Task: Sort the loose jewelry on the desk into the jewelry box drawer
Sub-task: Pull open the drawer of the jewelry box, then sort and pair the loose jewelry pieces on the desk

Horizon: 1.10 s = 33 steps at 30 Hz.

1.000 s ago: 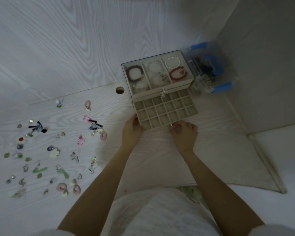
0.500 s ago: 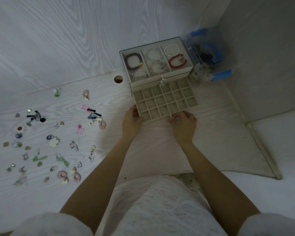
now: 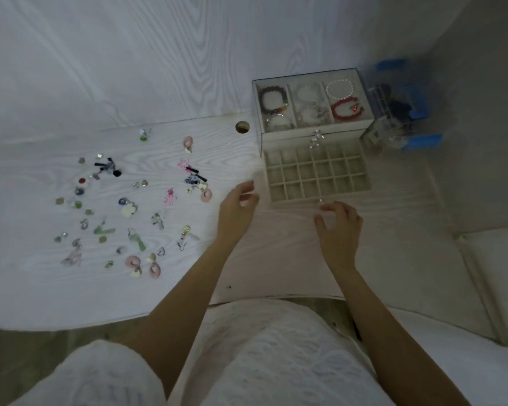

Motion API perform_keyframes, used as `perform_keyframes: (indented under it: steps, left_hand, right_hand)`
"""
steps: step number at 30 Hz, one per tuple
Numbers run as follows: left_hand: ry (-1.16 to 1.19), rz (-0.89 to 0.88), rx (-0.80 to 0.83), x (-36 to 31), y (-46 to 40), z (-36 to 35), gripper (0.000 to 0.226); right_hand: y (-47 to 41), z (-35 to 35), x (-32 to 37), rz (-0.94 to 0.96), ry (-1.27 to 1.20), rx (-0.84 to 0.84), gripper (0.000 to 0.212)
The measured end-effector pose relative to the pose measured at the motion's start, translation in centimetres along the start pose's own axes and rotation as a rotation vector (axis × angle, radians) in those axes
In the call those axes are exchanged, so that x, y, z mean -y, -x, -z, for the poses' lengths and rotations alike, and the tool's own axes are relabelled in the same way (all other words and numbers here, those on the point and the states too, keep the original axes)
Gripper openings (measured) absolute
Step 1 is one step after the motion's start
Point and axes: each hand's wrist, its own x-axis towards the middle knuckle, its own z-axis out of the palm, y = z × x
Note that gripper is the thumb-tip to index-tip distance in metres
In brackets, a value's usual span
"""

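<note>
You've just let go of the pulled-out drawer (image 3: 317, 174), both the left hand (image 3: 237, 207) & right hand (image 3: 338, 227) now loose, holding nothing, so its empty compartments await the earrings (image 3: 129, 212).

— What sort of room is it?

— Dim, with cool, flat light. A pale wall (image 3: 129, 54) with wood-grain pattern stands behind the bench (image 3: 41, 288), which has the same whitish grain.

— Anything in the bench top?

— A round cable hole (image 3: 242, 127) near the back edge. On the right a plain grey wall (image 3: 487, 112) meets the corner, with a blurred clear container with blue parts (image 3: 405, 112) beside it.
</note>
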Motion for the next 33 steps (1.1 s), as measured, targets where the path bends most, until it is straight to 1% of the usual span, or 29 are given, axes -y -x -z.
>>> perform_keyframes:
  steps: [2, 3, 6, 7, 9, 11, 13, 16, 18, 20, 22, 25, 28, 30, 33]
  left_hand:
    - [-0.067, -0.063, -0.082, 0.6, 2.3, 2.6, 0.025]
    - [-0.132, -0.062, -0.138, 1.3, 3.9, 4.3, 0.024]
    - [-0.358, -0.042, -0.207, 3.5, 7.7, 8.3, 0.023]
    - [-0.405, -0.002, -0.238, 4.6, 9.2, 9.7, 0.022]
    - [-0.449, 0.098, -0.292, 7.0, 11.2, 11.7, 0.022]
    - [-0.434, 0.191, -0.354, 9.1, 12.8, 13.4, 0.023]
    - [-0.413, 0.242, -0.378, 10.5, 13.6, 14.6, 0.027]
    - [-0.413, 0.232, -0.417, 12.3, 13.3, 16.0, 0.035]
    - [-0.407, 0.254, -0.437, 13.0, 12.5, 16.3, 0.039]
    - [-0.38, 0.304, -0.438, 13.7, 11.5, 16.8, 0.038]
    - [-0.375, 0.307, -0.415, 13.9, 10.5, 16.9, 0.035]
    - [-0.382, 0.305, -0.384, 14.1, 9.2, 17.0, 0.032]
    - [-0.395, 0.35, -0.383, 14.5, 8.4, 17.3, 0.029]
    - [-0.376, 0.368, -0.384, 14.5, 7.9, 17.7, 0.025]
    - [-0.414, 0.301, -0.353, 14.8, 7.3, 18.0, 0.017]
  right_hand:
    - [1.1, 0.7, 1.2, 0.126, -0.013, 0.134, 0.013]
    - [1.8, 0.5, 2.0, 0.229, 0.034, 0.232, 0.013]
    - [3.1, -0.5, 3.5, 0.573, 0.229, 0.458, 0.022]
    - [3.8, -1.1, 4.4, 0.644, 0.265, 0.559, 0.025]
    - [4.6, -2.4, 5.9, 0.674, 0.322, 0.709, 0.029]
    - [4.9, -4.2, 7.6, 0.7, 0.362, 0.789, 0.032]
    - [4.8, -6.1, 9.3, 0.713, 0.363, 0.804, 0.034]
    - [3.5, -9.4, 11.7, 0.68, 0.346, 0.77, 0.037]
    - [2.1, -11.0, 13.0, 0.642, 0.344, 0.652, 0.035]
    - [0.9, -12.7, 14.5, 0.646, 0.361, 0.521, 0.029]
    - [-0.1, -14.1, 15.7, 0.625, 0.368, 0.452, 0.026]
    - [-0.9, -15.6, 16.6, 0.495, 0.356, 0.455, 0.026]
    - [-1.2, -16.2, 16.8, 0.375, 0.278, 0.513, 0.025]
    - [-1.2, -16.0, 16.7, 0.35, 0.222, 0.531, 0.025]
    - [-0.6, -15.2, 16.1, 0.384, 0.216, 0.538, 0.024]
